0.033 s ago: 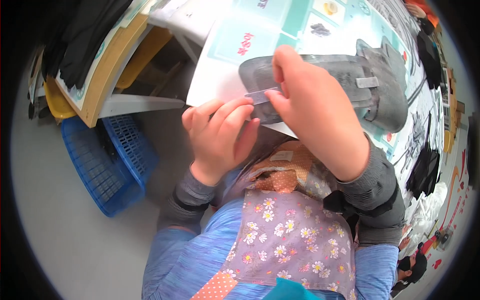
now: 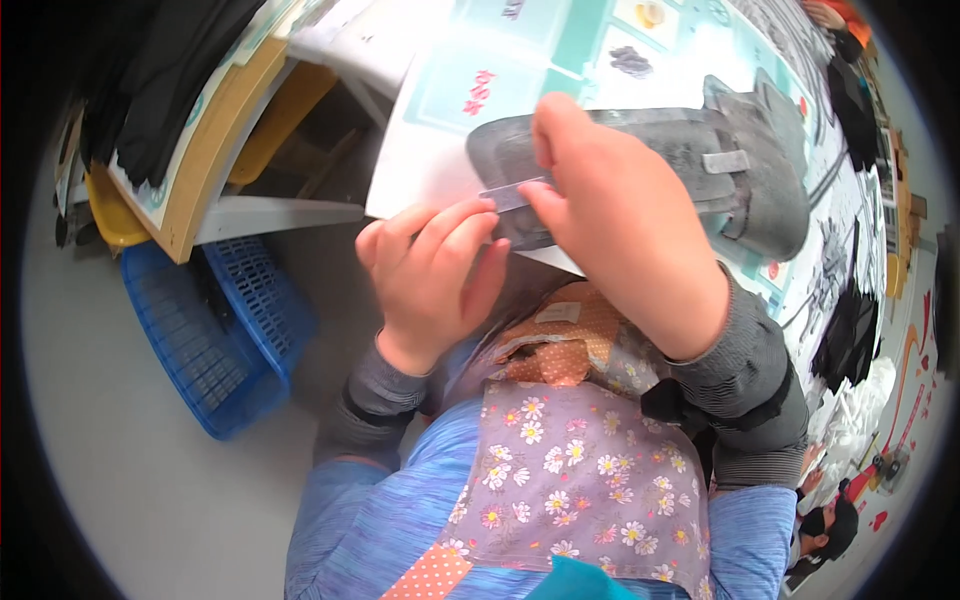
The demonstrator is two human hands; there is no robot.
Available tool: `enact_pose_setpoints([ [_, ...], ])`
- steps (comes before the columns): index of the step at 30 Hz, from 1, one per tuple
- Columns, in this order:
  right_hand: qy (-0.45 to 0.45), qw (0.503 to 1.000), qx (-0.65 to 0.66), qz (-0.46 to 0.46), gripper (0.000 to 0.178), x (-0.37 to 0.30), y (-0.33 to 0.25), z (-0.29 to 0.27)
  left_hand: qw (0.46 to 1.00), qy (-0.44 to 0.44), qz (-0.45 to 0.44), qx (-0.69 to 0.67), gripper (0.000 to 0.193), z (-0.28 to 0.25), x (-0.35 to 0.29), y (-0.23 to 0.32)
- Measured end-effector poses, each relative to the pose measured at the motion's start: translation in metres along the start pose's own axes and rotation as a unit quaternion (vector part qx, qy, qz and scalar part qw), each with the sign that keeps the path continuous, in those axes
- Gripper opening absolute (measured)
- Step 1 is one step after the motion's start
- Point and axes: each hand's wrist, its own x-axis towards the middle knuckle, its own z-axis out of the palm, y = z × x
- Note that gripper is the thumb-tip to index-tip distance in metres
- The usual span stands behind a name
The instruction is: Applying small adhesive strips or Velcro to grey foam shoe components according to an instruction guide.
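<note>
A narrow, see-through strip (image 2: pixel 510 195) spans the gap between my two hands, above the near left part of a flat dark-grey piece (image 2: pixel 670 128). My left hand (image 2: pixel 425 275) has curled fingers, with the fingertips at the strip's left end; its thumb sits lower, apart from them. The strip's right end is pinched by the thumb and bent fingers of my right hand (image 2: pixel 615 205), which covers the middle of the grey piece. Folded flaps form the grey piece's right end, where a short pale band (image 2: pixel 726 162) lies across it.
The white and green printed tabletop (image 2: pixel 400 165) carries the grey piece. Black cloth pieces (image 2: pixel 848 340) lie along its right side. A blue plastic basket (image 2: pixel 185 345) stands on the floor at left, below a wooden-edged table (image 2: pixel 205 160) with black fabric (image 2: pixel 175 75). Other people (image 2: pixel 832 525) are at right.
The whole view has shifted a little, so the table and grey piece sit slightly further left. Both hands keep nearly the same pose on the strip.
</note>
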Motion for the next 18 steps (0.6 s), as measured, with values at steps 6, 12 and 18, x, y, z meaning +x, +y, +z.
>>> enact_pose_setpoints([
  [6,0.025,0.997,-0.073,0.026,0.023,-0.019,0.003,-0.072,0.999,0.022,0.024,0.019,0.019,-0.011,0.002,0.001],
  [12,0.088,0.966,-0.126,0.206,0.014,-0.080,0.125,-0.219,0.997,-0.016,0.066,0.035,0.016,-0.025,0.025,0.020],
  [18,-0.018,0.931,-0.147,0.334,0.013,-0.172,0.250,-0.244,0.992,-0.118,0.041,-0.019,0.013,-0.014,0.049,0.043],
])
